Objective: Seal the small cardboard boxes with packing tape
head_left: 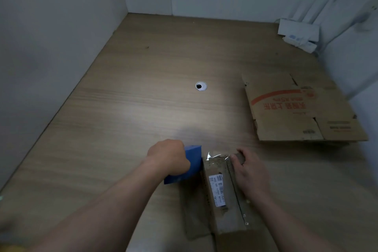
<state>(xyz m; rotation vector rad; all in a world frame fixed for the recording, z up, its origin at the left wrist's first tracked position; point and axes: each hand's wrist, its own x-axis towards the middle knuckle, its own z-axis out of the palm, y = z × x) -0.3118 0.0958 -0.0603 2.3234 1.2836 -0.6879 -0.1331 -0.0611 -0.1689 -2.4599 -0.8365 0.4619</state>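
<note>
A small brown cardboard box (pixel 222 196) with a white barcode label lies near the front edge of the wooden table (pixel 122 112). Clear packing tape (pixel 216 157) glints across its far end. My left hand (pixel 169 157) grips a blue tape dispenser (pixel 191 166), which sits against the box's far left corner. My right hand (pixel 248 174) rests on the box's right side, with its fingers curled over the far right corner. The dispenser's roll is hidden behind my left hand.
A flattened cardboard box (pixel 296 108) with red print lies at the right of the table. A round cable grommet (pixel 201 86) sits mid-table. White devices (pixel 298 32) stand in the back right corner. White partition walls close in the left, back and right sides.
</note>
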